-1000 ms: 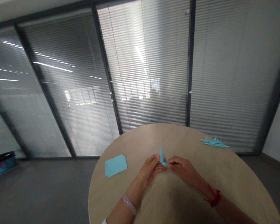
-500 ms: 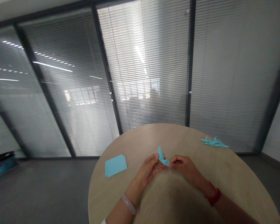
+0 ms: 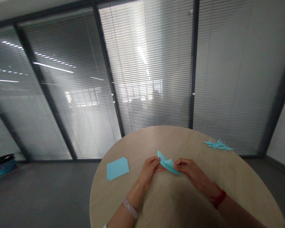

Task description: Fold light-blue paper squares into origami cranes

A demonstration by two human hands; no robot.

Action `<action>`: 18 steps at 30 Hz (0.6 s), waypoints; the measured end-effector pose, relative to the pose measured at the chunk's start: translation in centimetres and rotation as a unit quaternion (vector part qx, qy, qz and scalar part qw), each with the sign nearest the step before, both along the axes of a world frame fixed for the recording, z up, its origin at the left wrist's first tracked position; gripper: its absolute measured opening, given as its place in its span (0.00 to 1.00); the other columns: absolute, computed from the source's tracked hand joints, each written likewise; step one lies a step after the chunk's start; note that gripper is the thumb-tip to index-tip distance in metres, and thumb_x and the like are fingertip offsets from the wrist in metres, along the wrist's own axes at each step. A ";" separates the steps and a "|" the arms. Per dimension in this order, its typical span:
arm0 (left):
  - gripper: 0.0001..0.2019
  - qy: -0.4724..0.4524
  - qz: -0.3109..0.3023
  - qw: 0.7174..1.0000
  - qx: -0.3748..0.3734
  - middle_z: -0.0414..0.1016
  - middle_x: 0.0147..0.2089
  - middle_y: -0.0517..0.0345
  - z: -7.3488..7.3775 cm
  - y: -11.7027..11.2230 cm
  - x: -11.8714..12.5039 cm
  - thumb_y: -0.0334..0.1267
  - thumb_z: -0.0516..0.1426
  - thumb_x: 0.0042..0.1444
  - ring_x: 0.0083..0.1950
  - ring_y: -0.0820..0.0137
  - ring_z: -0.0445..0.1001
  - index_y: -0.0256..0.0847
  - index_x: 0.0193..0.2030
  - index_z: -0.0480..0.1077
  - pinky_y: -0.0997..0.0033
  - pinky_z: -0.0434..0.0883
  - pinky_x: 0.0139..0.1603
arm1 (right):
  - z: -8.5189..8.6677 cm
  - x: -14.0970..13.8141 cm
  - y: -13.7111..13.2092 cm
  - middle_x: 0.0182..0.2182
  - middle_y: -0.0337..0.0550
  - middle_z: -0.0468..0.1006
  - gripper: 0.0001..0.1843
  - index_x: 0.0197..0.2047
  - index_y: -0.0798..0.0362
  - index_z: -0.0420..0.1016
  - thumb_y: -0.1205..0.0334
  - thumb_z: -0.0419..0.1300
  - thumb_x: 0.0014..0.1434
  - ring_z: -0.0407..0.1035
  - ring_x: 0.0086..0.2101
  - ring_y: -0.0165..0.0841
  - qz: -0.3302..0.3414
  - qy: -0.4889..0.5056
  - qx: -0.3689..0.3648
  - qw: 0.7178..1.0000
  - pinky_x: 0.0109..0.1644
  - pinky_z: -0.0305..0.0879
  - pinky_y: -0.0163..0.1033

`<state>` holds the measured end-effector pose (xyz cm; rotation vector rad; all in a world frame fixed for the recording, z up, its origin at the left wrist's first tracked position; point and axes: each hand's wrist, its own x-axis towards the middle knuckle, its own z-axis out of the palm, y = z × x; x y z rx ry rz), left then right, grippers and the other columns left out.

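Observation:
Between my two hands is a folded piece of light blue origami paper (image 3: 168, 163), spread into a wide, pointed shape. My left hand (image 3: 148, 171) pinches its left end between fingers and thumb, and my right hand (image 3: 186, 167) holds its right end. A small stack of light blue paper sheets (image 3: 117, 168) lies on the table to the left of my left hand. Further off at the far right lies a cluster of folded blue paper pieces (image 3: 218, 144), possibly origami cranes. A pale bangle circles my left wrist, and a red cord circles my right.
The round light wood table (image 3: 180, 202) ends in a curved edge on all visible sides. Behind it stands a glass partition with blinds (image 3: 156, 69). Grey floor surrounds the table, and dark and red bags (image 3: 2, 166) lie at the far left.
The folded paper has opened wider and now lies more level between my hands, instead of pointing upward. My hands have moved slightly apart. The sheets and folded pieces on the table have not moved.

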<state>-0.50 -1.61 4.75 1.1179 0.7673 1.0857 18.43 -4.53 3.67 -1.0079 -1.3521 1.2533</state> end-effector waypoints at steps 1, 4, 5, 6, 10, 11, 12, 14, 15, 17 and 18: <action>0.15 0.002 0.018 1.000 0.004 0.75 0.25 0.58 0.0 0.0 -0.1 0.47 0.66 0.42 0.28 0.70 0.72 0.35 0.27 0.74 0.70 0.69 0.37 | -0.1 0.0 0.1 0.24 0.39 0.77 0.15 0.26 0.53 0.74 0.50 0.67 0.45 0.70 0.26 0.34 -0.001 0.019 0.004 1.000 0.33 0.65 0.38; 0.15 0.022 0.046 0.998 0.020 0.71 0.22 0.61 0.2 0.0 -0.2 0.47 0.66 0.42 0.24 0.73 0.68 0.35 0.25 0.73 0.73 0.67 0.32 | -0.4 0.2 0.3 0.25 0.40 0.76 0.15 0.26 0.53 0.72 0.50 0.66 0.47 0.70 0.28 0.35 -0.022 0.077 0.014 0.997 0.35 0.66 0.38; 0.15 0.030 0.044 0.998 0.024 0.72 0.22 0.61 0.2 0.0 -0.2 0.46 0.66 0.42 0.25 0.72 0.69 0.35 0.25 0.73 0.73 0.67 0.32 | -0.5 0.2 0.4 0.26 0.40 0.75 0.15 0.27 0.52 0.71 0.49 0.65 0.47 0.70 0.29 0.35 -0.039 0.088 0.016 0.995 0.35 0.66 0.38; 0.15 0.037 0.037 0.998 0.027 0.73 0.23 0.60 0.3 0.0 -0.2 0.46 0.66 0.42 0.26 0.71 0.70 0.35 0.25 0.73 0.72 0.68 0.33 | -0.6 0.3 0.5 0.26 0.40 0.75 0.16 0.28 0.52 0.70 0.48 0.64 0.48 0.70 0.29 0.35 -0.059 0.092 0.019 0.994 0.34 0.66 0.38; 0.16 0.051 -0.021 0.998 0.033 0.76 0.26 0.56 0.1 -0.2 0.4 0.47 0.66 0.42 0.30 0.67 0.73 0.35 0.29 0.75 0.65 0.71 0.37 | -1.7 0.6 1.5 0.26 0.40 0.74 0.20 0.33 0.51 0.66 0.41 0.58 0.53 0.68 0.27 0.35 -0.149 0.033 0.064 0.986 0.30 0.65 0.38; 0.16 0.051 -0.037 0.997 0.035 0.76 0.26 0.55 0.0 -0.3 0.5 0.47 0.66 0.43 0.30 0.66 0.74 0.35 0.30 0.75 0.64 0.71 0.38 | -2.0 0.7 1.8 0.26 0.40 0.73 0.20 0.33 0.51 0.66 0.41 0.57 0.53 0.68 0.27 0.35 -0.164 0.019 0.077 0.983 0.29 0.64 0.37; 0.16 0.049 -0.051 0.997 0.037 0.76 0.27 0.55 0.0 -0.5 0.6 0.47 0.67 0.43 0.30 0.65 0.75 0.35 0.31 0.75 0.63 0.72 0.39 | -2.3 0.8 2.1 0.26 0.40 0.73 0.21 0.33 0.50 0.65 0.40 0.57 0.53 0.68 0.27 0.35 -0.176 0.008 0.084 0.981 0.29 0.64 0.37; 0.15 0.043 -0.075 0.995 0.040 0.77 0.28 0.54 0.0 -0.7 0.7 0.45 0.67 0.43 0.32 0.64 0.75 0.35 0.32 0.75 0.62 0.72 0.40 | -2.8 0.9 2.6 0.25 0.40 0.73 0.23 0.33 0.50 0.64 0.37 0.57 0.52 0.67 0.26 0.35 -0.199 -0.017 0.087 0.976 0.28 0.63 0.37; 0.15 0.039 -0.089 0.994 0.041 0.78 0.30 0.53 0.1 -0.9 0.7 0.44 0.67 0.43 0.34 0.64 0.76 0.35 0.33 0.75 0.62 0.72 0.41 | -2.9 1.0 2.8 0.24 0.40 0.73 0.24 0.33 0.50 0.64 0.37 0.57 0.51 0.67 0.25 0.36 -0.207 -0.024 0.089 0.974 0.27 0.62 0.37; 0.15 0.020 -0.114 0.992 0.042 0.78 0.37 0.49 0.3 -1.1 0.5 0.41 0.67 0.44 0.38 0.62 0.76 0.35 0.37 0.75 0.61 0.73 0.43 | -2.8 1.0 2.8 0.24 0.39 0.73 0.24 0.34 0.50 0.64 0.36 0.56 0.52 0.67 0.25 0.36 -0.217 -0.040 0.099 0.970 0.27 0.62 0.37; 0.15 0.007 -0.126 0.991 0.039 0.78 0.40 0.47 0.3 -1.2 0.4 0.39 0.66 0.45 0.41 0.61 0.76 0.35 0.39 0.75 0.60 0.72 0.45 | -2.7 1.0 2.6 0.24 0.39 0.73 0.24 0.34 0.50 0.64 0.36 0.56 0.52 0.68 0.25 0.36 -0.221 -0.049 0.108 0.968 0.27 0.62 0.38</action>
